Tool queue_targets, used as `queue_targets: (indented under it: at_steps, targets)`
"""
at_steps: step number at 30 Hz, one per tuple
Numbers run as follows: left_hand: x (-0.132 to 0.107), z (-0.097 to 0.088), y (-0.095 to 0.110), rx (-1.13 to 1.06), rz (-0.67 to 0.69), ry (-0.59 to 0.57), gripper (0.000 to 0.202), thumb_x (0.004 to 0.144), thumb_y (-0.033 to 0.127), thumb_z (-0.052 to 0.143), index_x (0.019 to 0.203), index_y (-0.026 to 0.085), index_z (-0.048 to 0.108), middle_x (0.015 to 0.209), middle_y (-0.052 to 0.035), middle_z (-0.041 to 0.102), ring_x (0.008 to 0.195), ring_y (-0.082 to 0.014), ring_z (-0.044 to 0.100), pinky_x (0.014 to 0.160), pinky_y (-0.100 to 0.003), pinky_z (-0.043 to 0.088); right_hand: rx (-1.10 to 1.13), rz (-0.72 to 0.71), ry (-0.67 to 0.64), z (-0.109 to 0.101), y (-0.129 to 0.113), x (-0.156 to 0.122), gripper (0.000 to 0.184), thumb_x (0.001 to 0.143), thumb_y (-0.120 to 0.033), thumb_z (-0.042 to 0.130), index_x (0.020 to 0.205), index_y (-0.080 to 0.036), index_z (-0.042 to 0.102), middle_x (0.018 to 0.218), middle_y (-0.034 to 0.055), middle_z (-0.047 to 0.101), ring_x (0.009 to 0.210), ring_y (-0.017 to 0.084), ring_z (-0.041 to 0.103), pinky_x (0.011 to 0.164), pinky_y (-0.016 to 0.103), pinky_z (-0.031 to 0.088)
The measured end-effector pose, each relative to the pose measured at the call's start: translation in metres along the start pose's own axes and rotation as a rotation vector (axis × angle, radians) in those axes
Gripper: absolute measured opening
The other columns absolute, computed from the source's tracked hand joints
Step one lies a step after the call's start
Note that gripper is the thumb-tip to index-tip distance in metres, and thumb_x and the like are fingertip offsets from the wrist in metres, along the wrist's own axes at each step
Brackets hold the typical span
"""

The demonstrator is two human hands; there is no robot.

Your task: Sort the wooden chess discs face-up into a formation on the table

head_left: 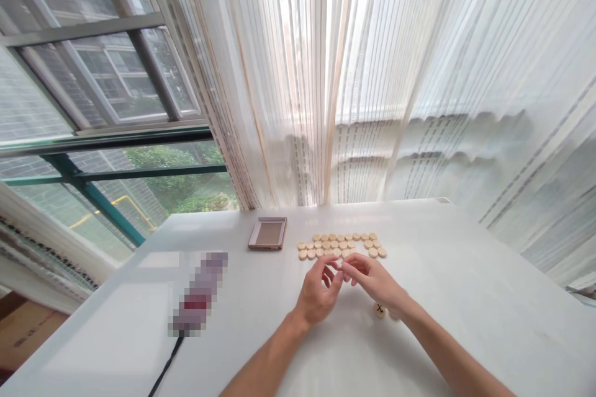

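Discs of pale wood (343,245) lie just beyond both hands in packed rows, long axis running left to right across the hands' reach, with a break in the rows nearest the right hand (372,276). Left hand (319,294) and right meet on the near side of the rows, fingers curled and tips together; cannot tell whether a disc is pinched between them. Marked disc (380,309) sits just beside the right wrist on the white table (488,273), another partly hidden by that forearm; shallow box (269,234) lies beyond and left of the left hand.
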State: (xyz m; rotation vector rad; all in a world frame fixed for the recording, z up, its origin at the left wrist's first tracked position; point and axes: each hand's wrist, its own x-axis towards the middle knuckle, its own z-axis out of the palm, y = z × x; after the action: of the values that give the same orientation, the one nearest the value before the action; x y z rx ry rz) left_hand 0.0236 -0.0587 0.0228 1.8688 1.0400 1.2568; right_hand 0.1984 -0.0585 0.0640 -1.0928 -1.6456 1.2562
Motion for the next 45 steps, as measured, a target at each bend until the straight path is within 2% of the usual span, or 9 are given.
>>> queue_targets:
  at_steps: [5, 11, 15, 22, 29, 37, 45]
  targets:
    - [-0.003, 0.001, 0.000, 0.081, 0.090, -0.035, 0.020, 0.094, 0.032, 0.057, 0.108, 0.019, 0.061, 0.093, -0.0045, 0.065, 0.072, -0.0126, 0.061, 0.068, -0.026, 0.052, 0.054, 0.012, 0.019, 0.006, 0.013, -0.006, 0.042, 0.091, -0.059, 0.053, 0.089, -0.019, 0.065, 0.076, 0.0025, 0.068, 0.072, 0.017, 0.062, 0.067, 0.028, 0.050]
    - [-0.004, 0.002, -0.002, 0.086, 0.099, -0.087, 0.027, 0.091, 0.027, 0.061, 0.117, 0.021, 0.060, 0.096, -0.0042, 0.064, 0.069, -0.0115, 0.060, 0.066, -0.025, 0.053, 0.002, -0.004, 0.089, 0.000, 0.010, -0.011, 0.038, 0.093, -0.056, 0.053, 0.097, -0.020, 0.063, 0.077, 0.0014, 0.066, 0.071, 0.016, 0.061, 0.067, 0.028, 0.050]
    - [-0.004, 0.002, -0.001, 0.073, 0.085, -0.060, 0.024, 0.091, 0.025, 0.062, 0.114, 0.020, 0.062, 0.095, -0.0038, 0.065, 0.067, -0.0107, 0.059, 0.065, -0.024, 0.053, 0.009, -0.020, 0.030, -0.002, 0.005, -0.014, 0.033, 0.095, -0.050, 0.054, 0.106, -0.021, 0.062, 0.083, 0.0025, 0.068, 0.079, 0.018, 0.064, 0.074, 0.030, 0.051]
    - [-0.003, 0.001, 0.002, 0.031, 0.072, -0.019, 0.020, 0.088, 0.026, 0.066, 0.107, 0.019, 0.062, 0.093, -0.0030, 0.067, 0.065, -0.0104, 0.058, 0.064, -0.024, 0.053, -0.013, -0.042, -0.010, -0.008, 0.001, -0.021, 0.030, 0.096, -0.044, 0.055, 0.117, -0.023, 0.063, 0.104, 0.0065, 0.071, 0.097, 0.022, 0.068, 0.088, 0.036, 0.053]
    - [-0.004, 0.001, 0.002, 0.027, 0.043, -0.041, 0.020, 0.089, 0.025, 0.063, 0.109, 0.020, 0.063, 0.095, -0.0030, 0.069, 0.065, -0.0104, 0.060, 0.063, -0.023, 0.052, -0.081, -0.053, 0.017, -0.012, 0.004, -0.019, 0.028, 0.095, -0.043, 0.056, 0.115, -0.023, 0.063, 0.100, 0.0049, 0.071, 0.092, 0.021, 0.068, 0.086, 0.037, 0.054]
    - [-0.003, 0.001, 0.001, 0.022, 0.027, -0.050, 0.017, 0.090, 0.024, 0.061, 0.106, 0.020, 0.063, 0.097, -0.0028, 0.070, 0.067, -0.0104, 0.061, 0.064, -0.023, 0.052, -0.129, -0.057, 0.026, -0.016, 0.004, -0.020, 0.028, 0.096, -0.043, 0.056, 0.115, -0.024, 0.066, 0.104, 0.0050, 0.072, 0.093, 0.021, 0.069, 0.087, 0.036, 0.052]
    - [-0.005, 0.001, -0.002, 0.045, 0.010, -0.066, 0.028, 0.086, 0.022, 0.065, 0.113, 0.022, 0.062, 0.092, -0.0008, 0.070, 0.065, -0.0102, 0.059, 0.062, -0.022, 0.051, -0.145, -0.039, 0.021, -0.018, 0.001, -0.018, 0.026, 0.094, -0.043, 0.059, 0.106, -0.023, 0.070, 0.098, 0.0043, 0.075, 0.093, 0.021, 0.070, 0.086, 0.033, 0.053]
